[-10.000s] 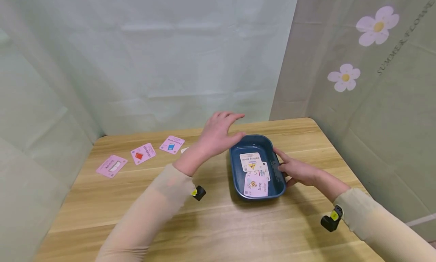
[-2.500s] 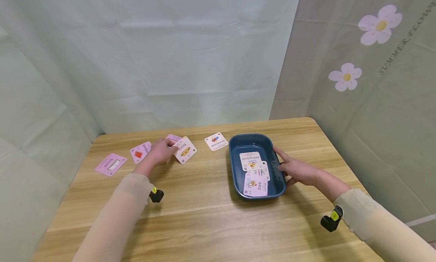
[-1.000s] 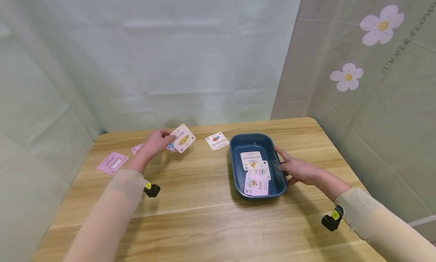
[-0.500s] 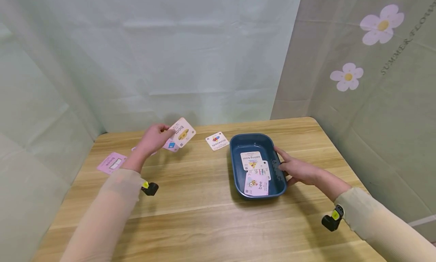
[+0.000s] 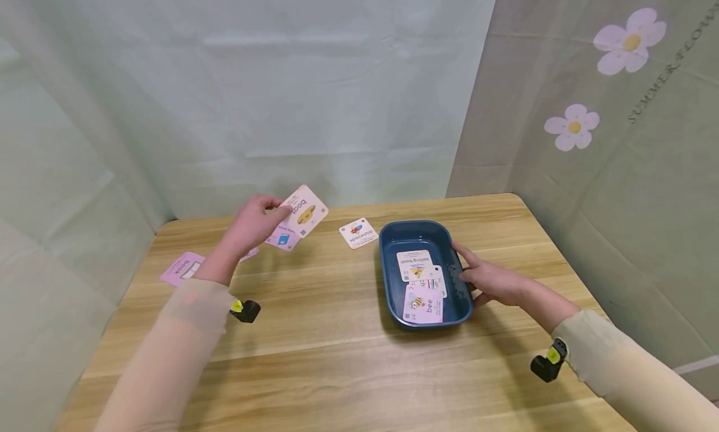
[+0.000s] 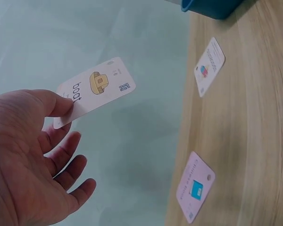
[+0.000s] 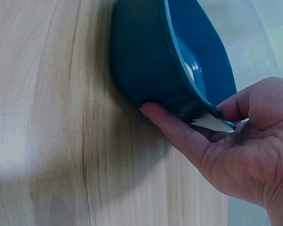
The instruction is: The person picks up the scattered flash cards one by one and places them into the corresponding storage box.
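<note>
From my remote seat I watch the left hand (image 5: 255,220) at the far left of the scene, with the boat card (image 5: 306,211) pinched between thumb and forefinger; the left wrist view shows me its other fingers loosely bent and clear of the card. The card is up in the air, tilted, its yellow boat picture showing. From the head view I see it overlap the Chinese book card (image 5: 284,239), which lies on the wooden table (image 5: 326,357).

To the right of these I find the spaceship card (image 5: 358,233) flat near the far edge, just beside the blue basin (image 5: 415,235). At the far left I make out the book card (image 5: 181,267), partly behind the forearm, and a pink card corner (image 5: 250,254) whose print I cannot read.

The right hand (image 5: 494,282) grips the basin's right wall, digits on both sides of the rim. Inside the basin I see the sailing boat card (image 5: 414,265) on the far side, the bee card (image 5: 422,304) on the near side, and a partly covered white card (image 5: 437,283) between them. Behind everything I see a pale curtain (image 5: 337,107), flower-printed at right.
</note>
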A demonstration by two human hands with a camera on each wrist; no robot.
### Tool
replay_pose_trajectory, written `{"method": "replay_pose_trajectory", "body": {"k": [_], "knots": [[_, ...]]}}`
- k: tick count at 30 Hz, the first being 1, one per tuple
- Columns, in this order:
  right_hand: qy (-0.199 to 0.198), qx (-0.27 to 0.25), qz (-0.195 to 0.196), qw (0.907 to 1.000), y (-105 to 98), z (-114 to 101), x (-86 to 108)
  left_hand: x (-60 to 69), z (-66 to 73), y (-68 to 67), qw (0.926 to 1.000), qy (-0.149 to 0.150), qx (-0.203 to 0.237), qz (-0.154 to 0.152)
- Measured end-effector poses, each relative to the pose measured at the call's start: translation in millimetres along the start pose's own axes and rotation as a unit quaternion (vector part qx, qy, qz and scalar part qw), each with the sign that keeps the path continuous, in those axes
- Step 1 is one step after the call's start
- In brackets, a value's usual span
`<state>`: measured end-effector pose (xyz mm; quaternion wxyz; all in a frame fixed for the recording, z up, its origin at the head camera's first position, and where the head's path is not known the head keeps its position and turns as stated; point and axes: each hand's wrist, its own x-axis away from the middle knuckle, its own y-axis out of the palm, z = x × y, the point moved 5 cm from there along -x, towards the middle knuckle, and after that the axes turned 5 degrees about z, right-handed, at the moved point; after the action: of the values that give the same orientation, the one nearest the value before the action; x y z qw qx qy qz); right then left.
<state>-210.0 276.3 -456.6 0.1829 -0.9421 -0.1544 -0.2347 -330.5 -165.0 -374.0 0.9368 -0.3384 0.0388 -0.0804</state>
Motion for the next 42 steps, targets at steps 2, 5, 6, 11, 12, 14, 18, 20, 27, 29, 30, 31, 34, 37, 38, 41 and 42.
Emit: {"method": "replay_pose_trajectory", "body": {"k": [2, 5, 6, 11, 12, 14, 18, 20, 27, 29, 30, 31, 34, 37, 38, 41, 42], "knots": [[-0.001, 0.002, 0.001, 1.0, 0, 0, 0.1, 0.5, 3.2, -0.8, 1.0, 0.005, 0.005, 0.002], [-0.001, 0.003, 0.001, 1.0, 0, 0, 0.3, 0.9, 6.3, -1.3, 0.9999, 0.008, 0.013, 0.004], [-0.002, 0.002, 0.0, 1.0, 0, 0, 0.3, 1.1, 6.8, -1.3, 0.9999, 0.007, 0.014, 0.005], [-0.001, 0.002, -0.001, 1.0, 0, -1, 0.8, 3.5, 11.3, 0.0, 0.9999, 0.008, 0.009, 0.011], [0.0, 0.002, -0.001, 1.0, 1, -1, 0.8, 4.1, 13.0, 0.9, 0.9998, 0.01, 0.012, 0.01], [-0.001, 0.003, -0.001, 1.0, 1, -1, 0.9, 5.2, 16.4, 2.7, 0.9996, 0.015, 0.019, 0.01], [-0.001, 0.002, -0.002, 1.0, 1, -2, 0.9, 7.7, 22.7, 6.0, 0.9993, 0.02, 0.031, 0.007], [-0.002, 0.001, -0.002, 1.0, 1, -2, 0.8, 8.7, 25.2, 7.0, 0.9994, 0.022, 0.027, 0.009], [0.001, 0.002, -0.002, 1.0, 1, -1, 0.3, 9.5, 32.2, 11.0, 0.9992, 0.036, 0.014, 0.013], [0.0, 0.002, -0.003, 1.0, 1, -1, 0.4, 9.3, 34.1, 12.0, 0.9989, 0.042, 0.011, 0.016], [0.0, 0.002, -0.004, 1.0, 1, -1, 0.4, 9.2, 35.1, 12.5, 0.9988, 0.043, 0.012, 0.017], [-0.001, 0.002, -0.004, 1.0, 1, -1, 0.4, 9.1, 36.0, 13.1, 0.9988, 0.044, 0.012, 0.018], [-0.002, 0.002, -0.004, 1.0, 1, 0, 0.5, 8.3, 38.5, 15.4, 0.9988, 0.044, 0.011, 0.02], [-0.001, 0.0, -0.004, 1.0, 1, 0, 0.5, 7.3, 41.2, 18.2, 0.9989, 0.041, 0.014, 0.019], [-0.001, 0.0, -0.004, 1.0, 1, 0, 0.5, 6.9, 42.3, 19.3, 0.9989, 0.041, 0.015, 0.019], [0.0, -0.001, -0.006, 1.0, 1, -1, 0.7, 5.8, 45.2, 22.6, 0.9986, 0.044, 0.023, 0.02], [0.0, -0.002, -0.006, 1.0, 1, -1, 0.8, 5.9, 46.3, 23.5, 0.9985, 0.045, 0.024, 0.02]]}}
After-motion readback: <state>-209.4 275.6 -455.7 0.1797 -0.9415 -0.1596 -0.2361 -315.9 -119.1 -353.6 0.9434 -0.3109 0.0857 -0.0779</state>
